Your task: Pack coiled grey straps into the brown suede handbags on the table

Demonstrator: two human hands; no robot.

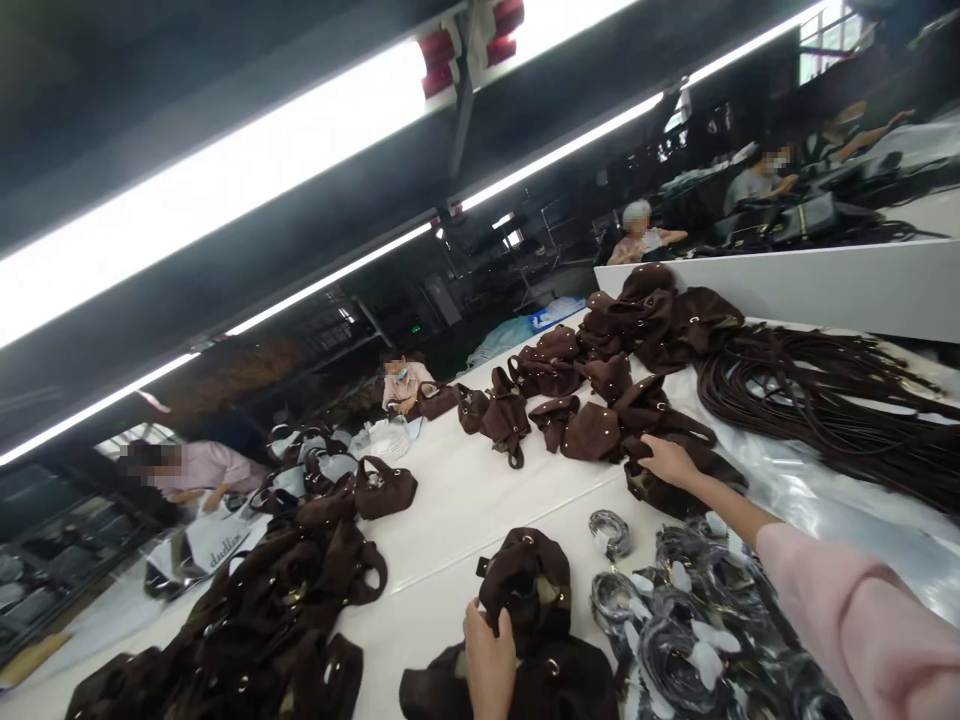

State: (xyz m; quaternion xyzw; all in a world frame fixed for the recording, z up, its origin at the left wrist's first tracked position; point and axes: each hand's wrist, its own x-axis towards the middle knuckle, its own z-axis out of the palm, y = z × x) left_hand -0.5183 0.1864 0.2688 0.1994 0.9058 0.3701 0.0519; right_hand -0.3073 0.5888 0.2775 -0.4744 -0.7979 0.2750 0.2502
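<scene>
Sagging heap (255, 620): brown bags at the bench's (465, 500) near left corner.
Left hand (489, 655): at the near edge, fingers curled into the bag's cloth.
Bag (529, 585): slumped at mid near edge. It looks soft, light and floppy with a grippy nap, so it is probably best taken by the rim or a strap.
Coils (675, 620): wrapped, just right of the bag.
Right hand (667, 460): fingers out flat, resting on the pile (600, 410) mid-bench and gripping nothing.
Cords (825, 400): spread toward the far right edge.
</scene>
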